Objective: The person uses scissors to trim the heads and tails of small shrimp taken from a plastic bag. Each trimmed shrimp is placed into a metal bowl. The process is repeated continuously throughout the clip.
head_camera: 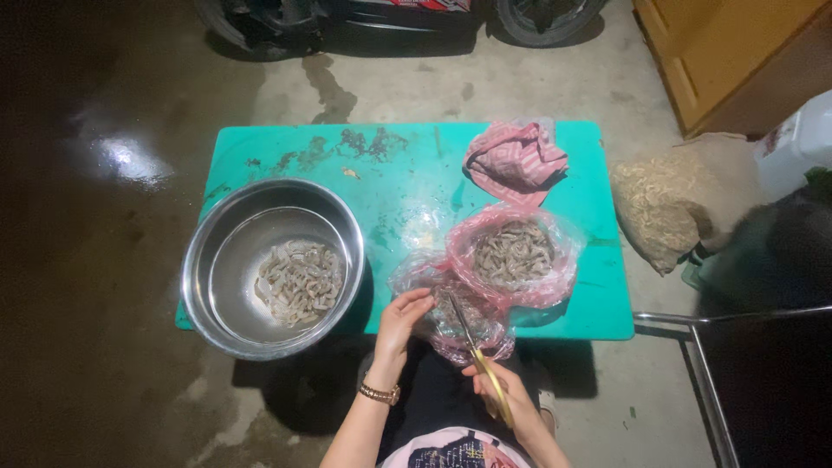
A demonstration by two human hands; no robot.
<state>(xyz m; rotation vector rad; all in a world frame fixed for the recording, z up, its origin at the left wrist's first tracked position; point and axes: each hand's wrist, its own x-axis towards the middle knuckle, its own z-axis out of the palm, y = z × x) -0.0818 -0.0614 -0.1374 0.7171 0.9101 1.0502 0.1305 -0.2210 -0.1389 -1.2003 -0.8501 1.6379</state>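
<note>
My left hand (pixel 400 318) reaches into a crumpled clear plastic bag (pixel 451 325) at the near edge of a small green table (pixel 407 173); whether it grips a shrimp I cannot tell. My right hand (pixel 503 394) holds scissors (pixel 472 347) with yellow handles, blades pointing up toward the left hand. A pink-rimmed plastic bag of raw shrimp (pixel 513 251) stands just behind. To the left, a steel bowl (pixel 217 260) holds a heap of pale shrimp (pixel 299 282). A gold watch sits on my left wrist.
A crumpled pink patterned bag (pixel 516 158) lies at the table's far right. A tan sack (pixel 667 204) and a white container (pixel 802 143) sit on the wet concrete floor to the right. Vehicle wheels (pixel 546 17) stand behind the table. A metal frame (pixel 702 364) is at right.
</note>
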